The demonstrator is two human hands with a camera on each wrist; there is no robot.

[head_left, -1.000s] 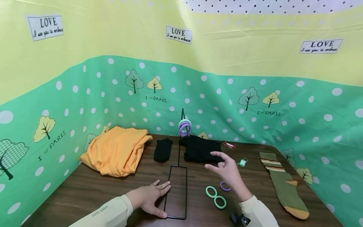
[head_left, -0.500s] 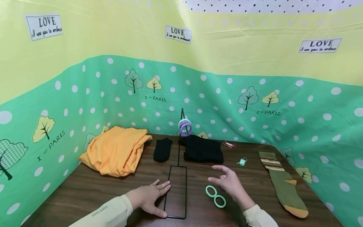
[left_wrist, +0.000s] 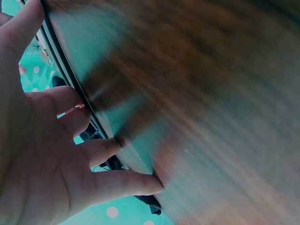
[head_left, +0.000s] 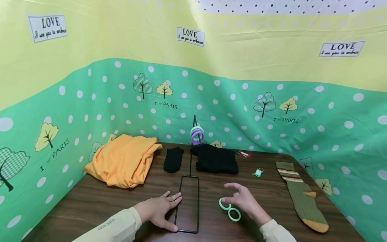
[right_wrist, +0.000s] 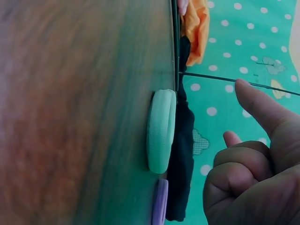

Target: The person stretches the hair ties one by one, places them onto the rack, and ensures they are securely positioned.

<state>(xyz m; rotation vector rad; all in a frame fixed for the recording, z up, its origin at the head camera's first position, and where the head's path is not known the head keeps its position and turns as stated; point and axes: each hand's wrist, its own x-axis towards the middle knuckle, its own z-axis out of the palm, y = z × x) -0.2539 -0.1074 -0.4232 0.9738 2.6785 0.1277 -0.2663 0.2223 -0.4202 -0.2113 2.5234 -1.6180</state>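
Note:
My left hand (head_left: 160,210) lies with fingers spread on the base of a black wire stand (head_left: 198,205), thumb at its near corner. Its fingertips reach the rod in the left wrist view too. My right hand (head_left: 244,201) hovers just over two green hair ties (head_left: 234,221), thumb and index finger apart, other fingers curled, nothing held. In the right wrist view, one green hair tie (right_wrist: 161,131) lies on the table with a purple hair tie (right_wrist: 161,201) beside it; the head view hides the purple one behind the hand. Purple and green hair ties (head_left: 197,143) hang on the stand's top.
An orange cloth (head_left: 124,161) lies bunched at the back left. Black socks (head_left: 173,160) and a folded black garment (head_left: 216,159) lie behind the stand. A red clip-like item (head_left: 244,154), a small green padlock (head_left: 259,172) and a striped green sock (head_left: 303,198) are on the right.
My right hand has come down and toward me, from near the black garment to over the green hair ties, covering the purple one. The left hand stays in place.

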